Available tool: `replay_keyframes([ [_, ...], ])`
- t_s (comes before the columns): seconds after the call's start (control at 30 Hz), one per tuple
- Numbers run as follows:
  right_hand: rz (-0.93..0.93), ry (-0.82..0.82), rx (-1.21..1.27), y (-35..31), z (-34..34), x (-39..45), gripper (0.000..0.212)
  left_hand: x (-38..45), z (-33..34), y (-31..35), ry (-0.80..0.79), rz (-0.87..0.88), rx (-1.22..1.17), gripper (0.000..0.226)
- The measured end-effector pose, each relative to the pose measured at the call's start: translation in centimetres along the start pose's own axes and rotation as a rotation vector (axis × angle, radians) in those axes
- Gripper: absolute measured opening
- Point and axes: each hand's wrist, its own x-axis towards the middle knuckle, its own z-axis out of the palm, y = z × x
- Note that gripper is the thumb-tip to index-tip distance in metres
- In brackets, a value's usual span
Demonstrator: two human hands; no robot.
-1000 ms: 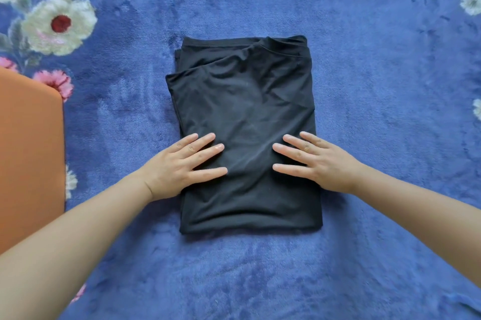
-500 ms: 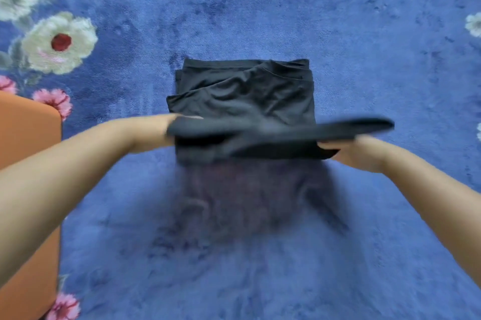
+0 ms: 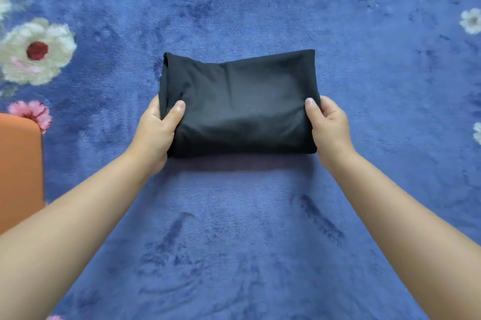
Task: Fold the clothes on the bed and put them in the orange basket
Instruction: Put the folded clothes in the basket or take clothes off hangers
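I see a plain black folded garment [image 3: 239,103] with no print, lying on a plush blue bedspread [image 3: 260,241]; white flowers with dark red centres and pink flowers pattern the bedspread along its left edge, with more white ones along its right edge; a solid orange basket [image 3: 19,163] shows at the left edge.

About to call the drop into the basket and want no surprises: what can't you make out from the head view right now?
- Orange basket: cut off by the left edge; its opening and contents are out of view.
- Fingers of left hand and right hand: hidden under the folded black garment; only thumbs show on top.
- Garment type and inner layers: hidden by the fold.
- Other clothes on the blue blanket: none in frame; beyond the edges unknown.
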Motion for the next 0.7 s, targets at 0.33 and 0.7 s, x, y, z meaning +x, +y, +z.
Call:
replay_keyframes([
  [0.33, -0.578, 0.339, -0.752, -0.6, 2.6, 1.2, 0.04, 0.2, 2.5, -0.4, 0.307, 1.039, 0.95, 0.039],
  [0.7, -0.362, -0.071, -1.26, 1.0, 3.1, 5.6, 0.056, 3.4, 2.3, -2.5, 0.164, 0.32, 1.316, 0.073],
])
